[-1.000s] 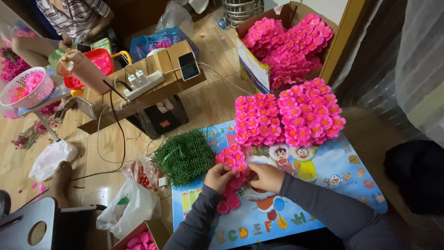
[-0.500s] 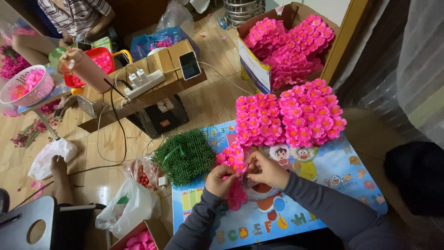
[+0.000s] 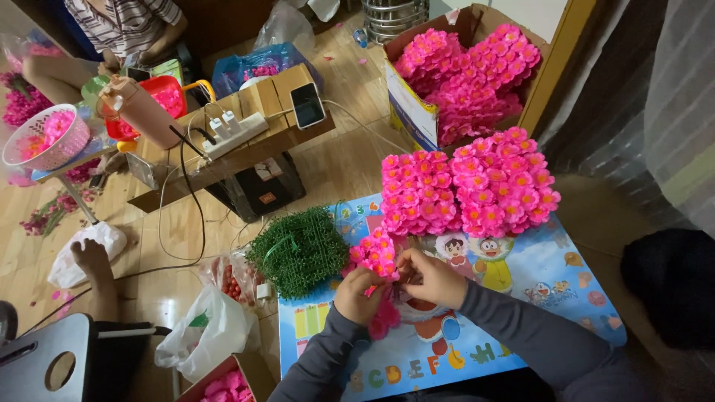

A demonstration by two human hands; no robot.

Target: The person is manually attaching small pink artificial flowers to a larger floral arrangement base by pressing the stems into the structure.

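My left hand (image 3: 357, 295) and my right hand (image 3: 433, 278) meet over a blue cartoon play mat (image 3: 551, 275). Together they grip a small panel of pink artificial flowers (image 3: 376, 251), the left from below, the right at its right edge. More pink flowers (image 3: 385, 321) lie under my left wrist. A round green plastic grass panel (image 3: 299, 250) lies just left of my hands. Two finished pink flower panels (image 3: 468, 190) lie on the mat beyond my hands.
A cardboard box (image 3: 412, 112) full of pink flower panels stands at the back. A low wooden table (image 3: 246, 149) carries a power strip, a phone and cables. Another person sits at the far left beside a pink basket (image 3: 41, 138). White plastic bags (image 3: 205, 331) lie at the left.
My hands have shifted slightly up and left with the small flower panel, lifting it nearer the green grass panel. The other person's foot at the left has moved a little.
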